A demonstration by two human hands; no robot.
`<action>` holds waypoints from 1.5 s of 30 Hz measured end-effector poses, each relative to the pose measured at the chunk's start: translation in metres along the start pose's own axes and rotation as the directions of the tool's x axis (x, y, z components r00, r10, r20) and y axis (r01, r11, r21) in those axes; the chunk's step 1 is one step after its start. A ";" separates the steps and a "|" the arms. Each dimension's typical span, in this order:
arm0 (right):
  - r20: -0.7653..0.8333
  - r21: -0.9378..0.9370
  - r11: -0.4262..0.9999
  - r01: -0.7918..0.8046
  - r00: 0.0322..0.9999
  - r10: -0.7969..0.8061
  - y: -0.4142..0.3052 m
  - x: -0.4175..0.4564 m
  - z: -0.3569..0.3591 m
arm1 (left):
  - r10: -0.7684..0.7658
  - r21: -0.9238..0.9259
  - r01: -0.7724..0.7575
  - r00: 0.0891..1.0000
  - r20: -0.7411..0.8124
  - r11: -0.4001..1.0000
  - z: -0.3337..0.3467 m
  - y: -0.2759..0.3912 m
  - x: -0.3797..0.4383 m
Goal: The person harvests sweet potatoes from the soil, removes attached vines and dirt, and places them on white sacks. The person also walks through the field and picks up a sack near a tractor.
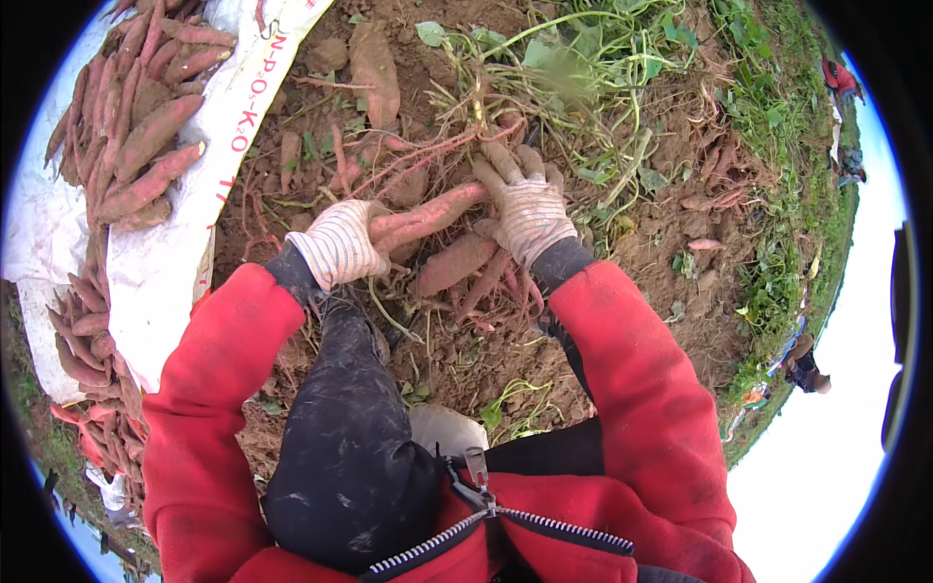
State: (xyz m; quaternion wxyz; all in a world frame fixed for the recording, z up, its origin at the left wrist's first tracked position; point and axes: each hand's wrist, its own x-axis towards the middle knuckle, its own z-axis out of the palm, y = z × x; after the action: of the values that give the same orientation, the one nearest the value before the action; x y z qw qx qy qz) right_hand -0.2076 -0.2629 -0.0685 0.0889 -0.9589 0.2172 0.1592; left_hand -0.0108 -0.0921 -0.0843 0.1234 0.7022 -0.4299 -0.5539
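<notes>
My left hand (341, 244), in a striped, soiled work glove, grips the left end of a pinkish sweet potato (430, 216). At its other end, my right hand (526, 204) in a matching muddy glove has its fingers above and its thumb below, by the root crown. A cut vine stem (478, 102) and thin red roots rise from that crown. Below the held root, more sweet potatoes (455, 264) hang or lie in a bunch with stringy roots; whether all are joined is hidden by my right hand. Another soil-coated sweet potato (375, 76) lies on the dirt beyond.
To the left, sweet potatoes (153, 138) are heaped on a white woven sack (164, 291) bearing print. Green vines (583, 58) spread at the upper right over brown soil (656, 291). My knee (350, 408) is close below. People (842, 79) are far off at the right.
</notes>
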 end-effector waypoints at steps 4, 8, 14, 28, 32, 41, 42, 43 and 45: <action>0.042 0.166 0.984 -0.061 0.998 0.054 -0.001 0.027 -0.013 | -0.016 -0.178 -0.012 0.988 -0.155 0.984 -0.007 -0.036 -0.013; 0.032 0.222 0.974 -0.048 0.999 0.042 0.013 0.032 -0.022 | -0.028 -0.554 -0.043 0.993 -0.119 0.832 -0.026 -0.002 -0.048; -0.009 0.659 0.706 -0.258 0.937 0.350 0.022 0.049 -0.032 | 0.077 -0.998 0.052 0.996 0.054 0.020 0.012 0.024 -0.091; 0.110 -0.120 0.992 -0.036 0.993 0.049 0.016 0.002 -0.009 | -0.207 -0.899 -0.336 0.893 -0.399 0.282 -0.046 -0.008 -0.067; 0.053 -0.293 0.921 0.256 0.966 -0.252 0.020 -0.005 0.006 | 0.004 -0.507 -0.167 0.952 -0.307 0.846 0.059 0.009 0.001; 0.099 -0.043 0.923 0.383 0.921 -0.377 0.018 0.008 -0.009 | -0.004 0.307 0.020 0.999 -0.051 0.952 0.098 0.050 0.061; 0.174 0.009 0.923 0.385 0.908 -0.381 0.016 0.010 -0.005 | -0.025 0.324 0.045 0.997 -0.067 0.945 0.102 0.052 0.066; 0.045 0.002 0.895 0.447 0.894 -0.446 0.017 0.006 0.004 | -0.039 0.344 0.066 0.996 -0.086 0.937 0.105 0.054 0.070; 0.094 -0.030 0.895 0.444 0.893 -0.440 0.012 0.004 0.023 | -0.067 0.388 0.110 0.990 -0.124 0.915 0.111 0.057 0.078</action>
State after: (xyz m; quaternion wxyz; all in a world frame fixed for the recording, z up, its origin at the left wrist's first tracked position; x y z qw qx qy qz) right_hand -0.2154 -0.2694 -0.0926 0.1075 -0.9775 -0.0145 0.1810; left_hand -0.1339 -0.1503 -0.1386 -0.0224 0.7603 -0.4929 -0.4224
